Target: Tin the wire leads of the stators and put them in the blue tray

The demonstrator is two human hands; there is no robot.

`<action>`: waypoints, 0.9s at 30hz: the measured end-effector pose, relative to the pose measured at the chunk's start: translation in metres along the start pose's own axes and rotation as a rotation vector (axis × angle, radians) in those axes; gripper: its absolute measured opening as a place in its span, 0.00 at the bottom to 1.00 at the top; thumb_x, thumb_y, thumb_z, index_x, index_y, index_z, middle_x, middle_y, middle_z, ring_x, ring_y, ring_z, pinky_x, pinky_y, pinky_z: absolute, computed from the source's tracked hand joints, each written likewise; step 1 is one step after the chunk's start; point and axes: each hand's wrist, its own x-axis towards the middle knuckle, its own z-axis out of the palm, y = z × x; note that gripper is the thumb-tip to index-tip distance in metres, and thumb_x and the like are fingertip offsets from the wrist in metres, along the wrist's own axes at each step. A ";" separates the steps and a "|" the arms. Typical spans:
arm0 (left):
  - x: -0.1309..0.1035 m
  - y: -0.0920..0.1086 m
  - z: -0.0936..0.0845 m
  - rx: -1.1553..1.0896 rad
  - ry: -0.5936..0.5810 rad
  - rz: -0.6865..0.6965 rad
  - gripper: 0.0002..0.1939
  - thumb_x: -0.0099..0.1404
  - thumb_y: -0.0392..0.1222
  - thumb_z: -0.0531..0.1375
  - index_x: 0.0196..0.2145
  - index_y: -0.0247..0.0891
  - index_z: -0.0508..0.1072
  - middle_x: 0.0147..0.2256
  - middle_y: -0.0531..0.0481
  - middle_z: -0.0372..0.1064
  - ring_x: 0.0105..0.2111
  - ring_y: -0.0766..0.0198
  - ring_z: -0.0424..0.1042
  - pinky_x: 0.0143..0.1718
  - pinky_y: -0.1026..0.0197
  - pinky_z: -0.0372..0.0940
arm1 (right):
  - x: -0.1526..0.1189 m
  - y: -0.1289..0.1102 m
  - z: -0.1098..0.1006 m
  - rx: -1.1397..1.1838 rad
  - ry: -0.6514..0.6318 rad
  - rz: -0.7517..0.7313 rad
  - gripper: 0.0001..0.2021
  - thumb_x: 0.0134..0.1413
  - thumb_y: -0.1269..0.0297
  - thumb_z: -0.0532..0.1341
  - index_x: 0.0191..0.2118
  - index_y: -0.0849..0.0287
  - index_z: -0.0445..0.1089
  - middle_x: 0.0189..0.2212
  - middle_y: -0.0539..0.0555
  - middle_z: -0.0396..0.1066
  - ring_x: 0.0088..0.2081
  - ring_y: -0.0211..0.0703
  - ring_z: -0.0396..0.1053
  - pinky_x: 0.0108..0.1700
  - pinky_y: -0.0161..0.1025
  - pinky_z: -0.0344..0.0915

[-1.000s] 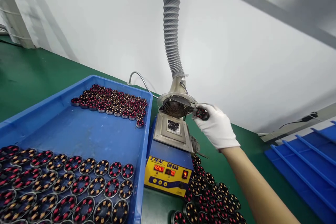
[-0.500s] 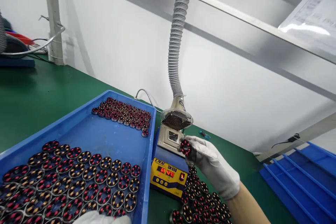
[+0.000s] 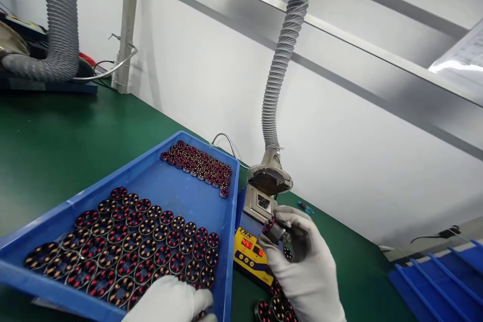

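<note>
My right hand [image 3: 305, 261], in a white glove, pinches a motor stator [image 3: 274, 230], a small dark ring with reddish windings, beside the solder pot [image 3: 258, 204]. My left hand [image 3: 169, 302], also gloved in white, is over the near right part of the blue tray [image 3: 227, 261]. Its fingers are curled, with something dark at the fingertips that I cannot make out. Rows of stators [image 3: 132, 242] with red and copper-coloured windings lie around and beyond it. The pot's yellow panel [image 3: 249, 251] shows lit red digits and is partly covered by my right hand.
More stators [image 3: 204, 163] fill the tray's far end. Loose stators [image 3: 277, 307] lie on the green table [image 3: 350, 261] below my right hand. A fume hood [image 3: 269, 178] on a grey hose hangs over the pot. Blue ribbed trays [image 3: 449, 282] stand at the right.
The view has shifted, so the tray and pot sit farther right. My right hand has turned the stator, whose side now shows. More of my left hand is visible over the tray.
</note>
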 end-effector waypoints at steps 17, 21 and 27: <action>-0.009 0.010 -0.008 -0.043 0.086 -0.063 0.15 0.66 0.46 0.49 0.30 0.44 0.74 0.28 0.51 0.76 0.30 0.56 0.75 0.27 0.63 0.57 | -0.036 -0.026 0.011 -0.088 0.322 -0.431 0.17 0.40 0.86 0.60 0.29 0.53 0.64 0.43 0.51 0.60 0.46 0.42 0.68 0.44 0.40 0.71; -0.006 0.005 0.003 -0.025 0.131 -0.041 0.15 0.66 0.45 0.49 0.30 0.44 0.73 0.27 0.52 0.76 0.28 0.57 0.75 0.25 0.63 0.56 | -0.038 -0.016 0.007 -0.037 0.239 -0.332 0.19 0.43 0.83 0.61 0.37 0.49 0.64 0.46 0.51 0.62 0.47 0.44 0.68 0.42 0.42 0.71; -0.006 0.002 0.011 0.028 0.188 -0.012 0.14 0.65 0.44 0.50 0.30 0.43 0.74 0.27 0.49 0.76 0.28 0.55 0.75 0.27 0.61 0.59 | -0.015 0.016 0.039 -0.338 -0.190 -0.031 0.10 0.51 0.69 0.58 0.42 0.55 0.66 0.42 0.56 0.69 0.46 0.44 0.67 0.49 0.43 0.65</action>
